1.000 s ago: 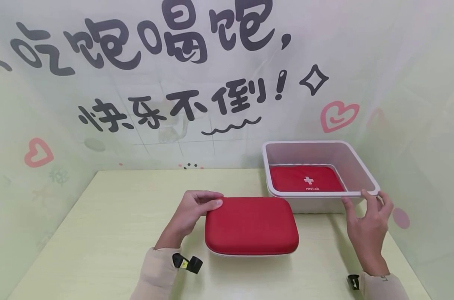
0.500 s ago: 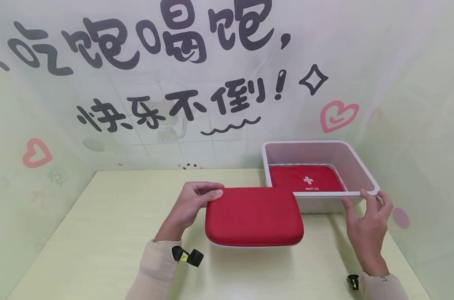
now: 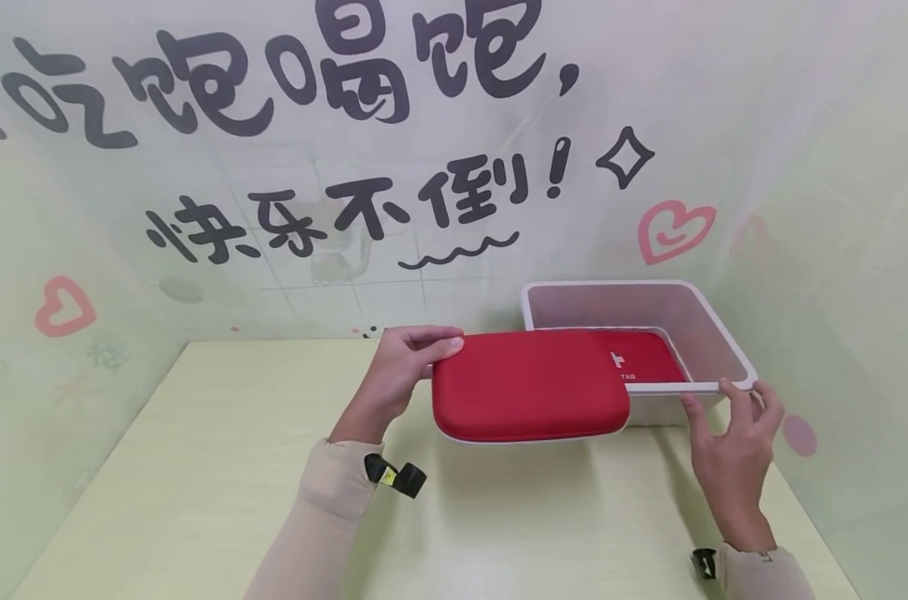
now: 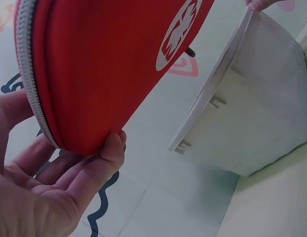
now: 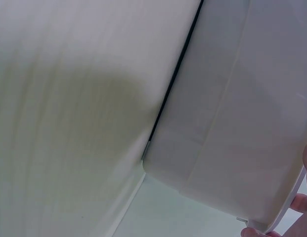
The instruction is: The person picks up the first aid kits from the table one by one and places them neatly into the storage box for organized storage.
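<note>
My left hand (image 3: 405,367) grips a red zippered hard case (image 3: 529,387) by its far left corner, thumb on top. The case hangs above the table, overlapping the near left part of a white plastic bin (image 3: 656,408) in the head view. In the left wrist view, a white printed emblem shows on the case (image 4: 94,74), with a zipper along its edge. Inside the bin lies a red first aid pouch (image 3: 652,354) with a white cross, partly hidden by the case. My right hand (image 3: 735,446) pinches the bin's rim at the near right corner.
The pale yellow table (image 3: 199,500) bears the bin at its back right. A printed fabric wall (image 3: 311,133) with large dark characters closes off the back, and similar walls stand at both sides.
My left hand has raised the red case and moved it away from me and slightly right, so it covers part of the bin and pouch. The right hand has stayed at the rim.
</note>
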Action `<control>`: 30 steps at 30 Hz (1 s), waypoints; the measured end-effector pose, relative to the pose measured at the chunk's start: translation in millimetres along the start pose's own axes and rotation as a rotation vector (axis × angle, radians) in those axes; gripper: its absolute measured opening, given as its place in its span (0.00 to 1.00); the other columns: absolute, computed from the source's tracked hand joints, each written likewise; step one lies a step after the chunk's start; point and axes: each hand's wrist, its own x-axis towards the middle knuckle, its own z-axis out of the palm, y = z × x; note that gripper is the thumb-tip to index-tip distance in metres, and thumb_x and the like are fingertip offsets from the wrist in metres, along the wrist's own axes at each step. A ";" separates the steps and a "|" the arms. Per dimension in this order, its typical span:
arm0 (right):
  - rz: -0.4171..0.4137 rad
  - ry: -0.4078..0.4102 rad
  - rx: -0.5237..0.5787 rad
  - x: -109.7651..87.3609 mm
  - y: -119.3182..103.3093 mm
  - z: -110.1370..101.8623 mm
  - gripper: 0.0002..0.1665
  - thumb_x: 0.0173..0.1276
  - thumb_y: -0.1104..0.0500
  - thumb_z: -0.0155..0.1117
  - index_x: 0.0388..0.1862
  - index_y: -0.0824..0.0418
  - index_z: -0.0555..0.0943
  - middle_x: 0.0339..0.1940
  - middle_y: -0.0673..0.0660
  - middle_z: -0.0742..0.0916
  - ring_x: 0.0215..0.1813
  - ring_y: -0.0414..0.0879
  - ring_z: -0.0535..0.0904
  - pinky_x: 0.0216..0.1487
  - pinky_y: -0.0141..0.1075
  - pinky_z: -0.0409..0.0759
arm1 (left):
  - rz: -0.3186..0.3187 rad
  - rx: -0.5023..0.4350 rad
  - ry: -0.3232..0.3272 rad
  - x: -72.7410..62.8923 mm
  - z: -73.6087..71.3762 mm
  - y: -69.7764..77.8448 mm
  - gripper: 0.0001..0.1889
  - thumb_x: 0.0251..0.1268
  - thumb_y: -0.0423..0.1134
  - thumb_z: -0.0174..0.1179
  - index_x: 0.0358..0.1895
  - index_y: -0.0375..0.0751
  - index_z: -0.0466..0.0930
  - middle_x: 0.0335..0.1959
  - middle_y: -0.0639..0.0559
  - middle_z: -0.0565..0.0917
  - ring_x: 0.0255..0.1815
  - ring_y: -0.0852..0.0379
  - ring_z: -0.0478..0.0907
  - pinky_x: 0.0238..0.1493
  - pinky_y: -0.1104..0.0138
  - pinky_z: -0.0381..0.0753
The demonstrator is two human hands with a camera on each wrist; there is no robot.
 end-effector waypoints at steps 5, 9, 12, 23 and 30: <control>0.004 0.003 -0.005 -0.2 0.2 -0.7 0.32 0.59 0.60 0.77 0.58 0.72 0.76 0.66 0.73 0.67 0.65 0.66 0.71 0.55 0.70 0.72 | 0.002 -0.002 -0.012 11.9 12.5 4.1 0.17 0.64 0.33 0.66 0.53 0.27 0.83 0.41 0.42 0.87 0.34 0.54 0.86 0.41 0.61 0.87; 0.009 0.004 -0.009 -0.4 1.2 -1.4 0.32 0.59 0.60 0.77 0.59 0.71 0.76 0.66 0.73 0.67 0.66 0.66 0.72 0.54 0.70 0.73 | -0.003 0.010 -0.024 21.6 23.2 6.5 0.16 0.63 0.33 0.67 0.52 0.27 0.84 0.41 0.41 0.87 0.33 0.54 0.86 0.40 0.61 0.87; 0.008 0.004 -0.011 -0.2 2.7 -1.4 0.32 0.59 0.60 0.77 0.59 0.71 0.76 0.66 0.72 0.67 0.66 0.65 0.72 0.54 0.69 0.73 | -0.007 0.020 -0.034 28.0 31.0 9.7 0.16 0.63 0.33 0.67 0.51 0.28 0.84 0.41 0.40 0.87 0.32 0.54 0.86 0.40 0.62 0.87; -0.007 0.016 0.008 0.5 5.6 1.2 0.32 0.58 0.61 0.78 0.59 0.70 0.77 0.66 0.72 0.68 0.66 0.64 0.72 0.55 0.69 0.73 | -0.021 0.039 -0.024 49.7 53.3 20.4 0.15 0.63 0.35 0.68 0.50 0.32 0.86 0.41 0.40 0.87 0.33 0.52 0.86 0.41 0.58 0.87; 0.009 0.003 0.015 0.6 2.8 1.5 0.32 0.58 0.60 0.77 0.59 0.71 0.77 0.67 0.71 0.67 0.66 0.64 0.72 0.53 0.70 0.73 | -0.026 0.057 -0.007 61.6 67.4 19.2 0.15 0.63 0.37 0.69 0.50 0.32 0.86 0.42 0.41 0.86 0.33 0.52 0.86 0.40 0.61 0.87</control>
